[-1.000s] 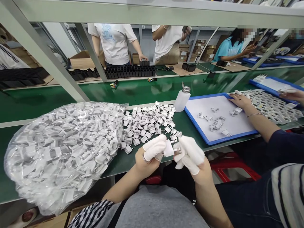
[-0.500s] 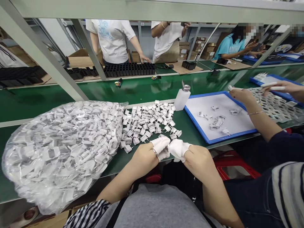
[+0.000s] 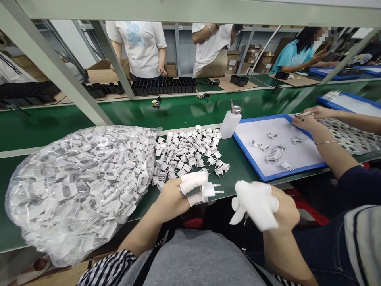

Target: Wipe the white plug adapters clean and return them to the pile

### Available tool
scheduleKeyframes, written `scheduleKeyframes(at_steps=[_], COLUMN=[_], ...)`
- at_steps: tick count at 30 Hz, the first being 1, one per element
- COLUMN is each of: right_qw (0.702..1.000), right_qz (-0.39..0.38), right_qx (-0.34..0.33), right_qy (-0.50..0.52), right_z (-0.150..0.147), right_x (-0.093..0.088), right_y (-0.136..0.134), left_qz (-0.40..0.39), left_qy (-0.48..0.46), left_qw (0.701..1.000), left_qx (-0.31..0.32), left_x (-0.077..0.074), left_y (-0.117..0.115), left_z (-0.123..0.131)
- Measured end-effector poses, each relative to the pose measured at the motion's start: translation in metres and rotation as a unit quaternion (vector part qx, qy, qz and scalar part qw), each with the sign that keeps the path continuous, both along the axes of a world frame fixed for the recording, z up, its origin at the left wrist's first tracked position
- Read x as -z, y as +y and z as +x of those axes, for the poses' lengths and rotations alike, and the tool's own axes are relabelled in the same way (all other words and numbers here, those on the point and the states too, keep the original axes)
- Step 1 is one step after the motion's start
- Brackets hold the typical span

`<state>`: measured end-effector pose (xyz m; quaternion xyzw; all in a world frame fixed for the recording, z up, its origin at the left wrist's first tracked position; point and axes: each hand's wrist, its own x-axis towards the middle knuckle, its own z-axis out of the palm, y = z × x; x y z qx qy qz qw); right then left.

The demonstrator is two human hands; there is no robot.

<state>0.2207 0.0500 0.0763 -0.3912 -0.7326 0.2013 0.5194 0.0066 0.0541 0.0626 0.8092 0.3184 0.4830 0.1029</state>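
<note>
Between the covered thumb and finger of my left hand [image 3: 175, 195] is a white two-pin plug housing [image 3: 210, 190], its pins pointing right. My right hand [image 3: 278, 204] grips a white wiping cloth [image 3: 257, 204], which hangs loosely and hides most of the fingers. A gap separates the cloth from the plug housing. Just beyond my left hand lies a loose heap of similar white plug housings [image 3: 190, 149] on the green bench. To their left, a large clear plastic bag [image 3: 80, 186] bulges with many more of them.
A white pump bottle [image 3: 231, 122] stands behind the heap. Right of it, a blue-rimmed tray [image 3: 253, 167] holds several white parts. A co-worker's hands [image 3: 311, 119] are over a perforated white sheet [image 3: 354, 135]. Two small circuit assemblies [image 3: 156, 102] lie on the green belt beyond.
My hands have drawn apart, the right one moving right with the cloth. The plug housing in my left hand now shows. The co-worker's hands have come together, and small assemblies on the belt have shifted right.
</note>
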Motion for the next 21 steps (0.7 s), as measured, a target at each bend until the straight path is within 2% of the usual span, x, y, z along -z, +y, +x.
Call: scheduleKeyframes(at_steps=[3,6,8,10,13,15,17,19,21], right_qw=[0.994,0.978,0.961,0.947,0.958,0.976,0.987,0.989,0.992], right_qz=[-0.075,-0.153,-0.168,-0.136,-0.016,0.053,0.097,0.1,0.055], right_qx=[-0.051,-0.138,-0.216,-0.268,-0.244,-0.181,-0.126,-0.107,-0.105], right_qy=[0.068,0.018,-0.046,-0.113,-0.152,-0.105,-0.027,0.025,0.038], right_z=[-0.006,-0.013,-0.015,-0.014,-0.015,-0.02,-0.025,-0.03,-0.033], right_x=[0.0,-0.009,-0.015,-0.016,-0.007,0.003,0.012,0.017,0.017], right_y=[0.006,0.012,0.014,0.016,0.017,0.015,0.012,0.008,0.006], left_qz=[0.052,0.083,0.081,0.043,-0.082,-0.198,-0.317,-0.415,-0.48], left_qy=[-0.036,-0.042,-0.032,-0.028,-0.086,-0.164,-0.248,-0.311,-0.335], left_qw=[0.997,0.995,0.995,0.997,0.989,0.958,0.9,0.835,0.787], left_qx=[0.034,0.046,0.049,0.056,0.087,0.128,0.165,0.186,0.196], left_x=[0.001,0.002,0.002,0.002,0.003,0.004,0.008,0.012,0.017], left_y=[0.001,0.002,0.002,0.003,0.001,-0.001,-0.002,-0.003,-0.002], left_z=[0.002,0.002,0.0,-0.003,-0.003,0.003,0.01,0.017,0.021])
